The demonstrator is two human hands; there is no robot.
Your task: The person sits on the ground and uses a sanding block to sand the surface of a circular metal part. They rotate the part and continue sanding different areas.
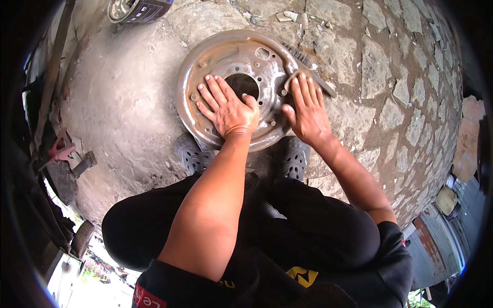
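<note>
A round, rust-brown metal plate, like a drum-brake backing plate, lies on the ground before my feet. It has a raised rim, a large centre hole and several small holes. My left hand rests flat on its face, left of the centre hole, fingers stretched out. At the plate's right rim, my right hand has its fingers extended over a tan, curled piece, perhaps sandpaper. The fingers hide much of that piece. Just beyond the right hand lies a wire brush, its dark bristles along the rim and its handle partly hidden.
A dark can stands at the upper left on smooth concrete. Rough stone paving covers the right side. My grey clogs are at the plate's near edge. A red metal piece lies far left.
</note>
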